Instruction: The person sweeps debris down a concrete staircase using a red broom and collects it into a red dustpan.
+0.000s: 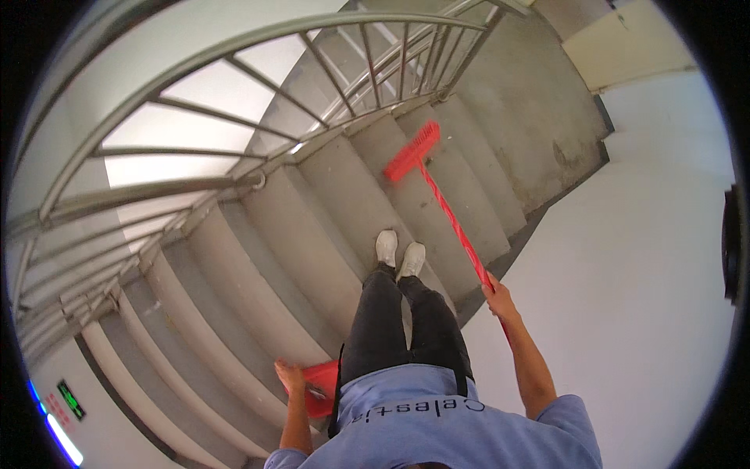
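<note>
A red broom (pixel 414 153) rests or hovers with its bristled head over the concrete steps ahead of my shoes. My right hand (pixel 498 295) is closed round its red, spiral-patterned handle. Low at my left side, my left hand (pixel 290 375) holds a red dustpan (pixel 321 384), partly hidden behind my body; some pale matter shows in it. Small dark specks lie on the step (pixel 456 193) near the broom head. Whether the bristles touch the step, I cannot tell.
I stand on a concrete staircase in white shoes (pixel 386 247). A metal railing (pixel 234 53) curves along the left, and a white wall (pixel 615 281) borders the right. Stairs (pixel 222 275) continue on the left, and a concrete landing (pixel 527 105) lies beyond the broom. A green lit sign (pixel 71 400) hangs at lower left.
</note>
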A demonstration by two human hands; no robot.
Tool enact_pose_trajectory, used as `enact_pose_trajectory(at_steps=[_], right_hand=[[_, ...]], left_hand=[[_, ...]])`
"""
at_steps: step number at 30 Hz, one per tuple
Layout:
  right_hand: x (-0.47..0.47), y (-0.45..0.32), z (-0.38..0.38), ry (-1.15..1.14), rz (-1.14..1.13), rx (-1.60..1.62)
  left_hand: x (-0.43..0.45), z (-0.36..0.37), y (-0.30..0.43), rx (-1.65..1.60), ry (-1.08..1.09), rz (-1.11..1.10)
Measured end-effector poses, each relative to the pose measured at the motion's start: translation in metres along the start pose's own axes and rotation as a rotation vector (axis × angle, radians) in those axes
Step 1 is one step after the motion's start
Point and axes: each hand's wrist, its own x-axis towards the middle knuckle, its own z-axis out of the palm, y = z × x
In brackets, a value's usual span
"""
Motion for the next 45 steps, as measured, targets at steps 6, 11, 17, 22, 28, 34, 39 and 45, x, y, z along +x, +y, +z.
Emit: enact_pose_trajectory(at_steps=[6,11,17,22,28,34,39,45], right_hand=[[0.043,-0.092,0.027,-0.189,0.208,0.142],[0.039,-0.045,0.024,-0.248,0.144,0.027],[-0.002,0.018,-0.054,-0.281,0.108,-0.321],[-0.037,-0.021,-0.100,-0.277,0.275,-0.368],[-0.060,-0.048,-0.086,-0.313,0.151,-0.278],[-0.018,-0.045,-0.034,-0.342,0.223,0.026],[-0.003,-0.022,-0.010,-0.258,0.215,-0.128],[-0.033,0.038,-0.057,-0.191,0.005,-0.661]], left_hand=[[-0.035,-0.019,-0.010,-0.116,0.154,-0.264],[-0.058,-0.002,-0.062,-0.104,0.273,-0.522],[-0.135,0.034,-0.094,-0.259,0.356,-0.972],[-0.191,0.008,-0.138,-0.208,0.984,-1.512],[-0.244,-0.136,-0.227,-0.843,1.260,-1.232],[-0.251,-0.155,-0.320,-1.127,1.054,-0.720],[-0.228,-0.146,-0.333,-1.010,1.241,-1.087],[-0.256,-0.151,-0.376,-1.268,1.105,-0.950]])
